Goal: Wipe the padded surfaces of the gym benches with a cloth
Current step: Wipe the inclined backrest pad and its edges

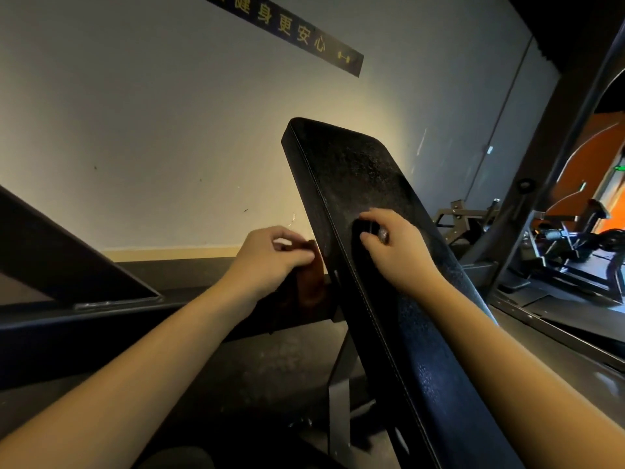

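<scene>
Dim gym, pale wall [135, 130]: inclined bench pad [355, 177] with cloth [309, 282] at its left edge
The black pad rises steeply at centre. The brownish cloth hangs just beside its stitched left edge, pinched between the curled fingers and thumb of the left hand [270, 257], probably positioned to wipe the side face. The right hand [395, 248] rests on the pad face, fingers curled round a small dark item [367, 230] that cannot be identified, likely steadying the pad. A dark wall banner [287, 28] reads "健身更安心" beside a dumbbell icon
</scene>
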`<state>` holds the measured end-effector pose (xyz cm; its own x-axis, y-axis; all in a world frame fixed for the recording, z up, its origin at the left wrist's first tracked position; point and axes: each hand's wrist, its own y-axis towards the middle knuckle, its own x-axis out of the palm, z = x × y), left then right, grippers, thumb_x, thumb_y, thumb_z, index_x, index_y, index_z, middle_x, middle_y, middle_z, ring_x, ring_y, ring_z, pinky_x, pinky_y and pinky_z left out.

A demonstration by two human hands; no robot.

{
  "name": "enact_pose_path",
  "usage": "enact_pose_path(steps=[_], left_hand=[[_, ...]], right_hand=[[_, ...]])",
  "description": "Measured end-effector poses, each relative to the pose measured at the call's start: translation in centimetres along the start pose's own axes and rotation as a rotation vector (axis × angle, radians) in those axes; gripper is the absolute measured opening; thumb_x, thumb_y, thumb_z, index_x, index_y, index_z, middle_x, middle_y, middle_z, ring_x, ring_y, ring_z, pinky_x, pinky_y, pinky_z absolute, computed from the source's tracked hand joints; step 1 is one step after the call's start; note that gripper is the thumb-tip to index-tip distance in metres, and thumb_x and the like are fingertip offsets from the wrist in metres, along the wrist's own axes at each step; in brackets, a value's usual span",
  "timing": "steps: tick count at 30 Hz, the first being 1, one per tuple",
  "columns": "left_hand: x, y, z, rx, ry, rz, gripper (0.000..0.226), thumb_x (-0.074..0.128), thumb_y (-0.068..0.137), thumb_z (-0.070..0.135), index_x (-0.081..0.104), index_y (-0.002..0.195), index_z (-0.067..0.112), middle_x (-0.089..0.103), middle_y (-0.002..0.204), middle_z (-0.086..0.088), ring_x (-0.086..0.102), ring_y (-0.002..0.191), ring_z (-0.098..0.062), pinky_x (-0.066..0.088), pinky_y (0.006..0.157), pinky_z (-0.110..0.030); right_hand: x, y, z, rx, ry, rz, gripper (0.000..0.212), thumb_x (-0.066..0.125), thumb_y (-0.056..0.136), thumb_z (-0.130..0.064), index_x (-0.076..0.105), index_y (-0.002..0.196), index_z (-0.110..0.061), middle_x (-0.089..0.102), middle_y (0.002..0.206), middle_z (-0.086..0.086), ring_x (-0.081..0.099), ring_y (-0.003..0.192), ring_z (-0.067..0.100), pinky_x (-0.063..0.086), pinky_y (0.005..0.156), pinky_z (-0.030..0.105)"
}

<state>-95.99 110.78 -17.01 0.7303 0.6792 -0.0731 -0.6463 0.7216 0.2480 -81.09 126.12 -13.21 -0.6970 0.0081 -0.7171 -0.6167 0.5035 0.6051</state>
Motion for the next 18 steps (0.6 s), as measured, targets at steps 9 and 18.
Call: enact_pose_path(steps=[9,18], left_hand=[[4.0,3.2,-1.0,0.272,-0.064,0.299,0.008,0.071,0.095,0.017,0.073,0.102,0.02,0.069,0.098,0.003,0.066,0.101,-0.022,0.06,0.089,-0.048],[7.8,-5.8,-6.2,0.369,0.011,0.17,0.014,0.076,0.09,0.014,0.075,0.097,0.027,0.074,0.089,0.012,0.069,0.09,-0.006,0.058,0.088,-0.034]], right_hand=[[2.1,-6.9,2.9,-0.011,-0.046,0.123,0.045,0.046,0.101,-0.03,0.058,0.142,-0.017,0.048,0.154,0.0,0.04,0.144,0.018,0.032,0.119,0.038],[2.7,-6.9,2.8,0.001,-0.055,0.155,0.051,0.04,0.097,-0.032,0.058,0.142,-0.017,0.049,0.154,0.0,0.041,0.144,0.019,0.032,0.119,0.039]])
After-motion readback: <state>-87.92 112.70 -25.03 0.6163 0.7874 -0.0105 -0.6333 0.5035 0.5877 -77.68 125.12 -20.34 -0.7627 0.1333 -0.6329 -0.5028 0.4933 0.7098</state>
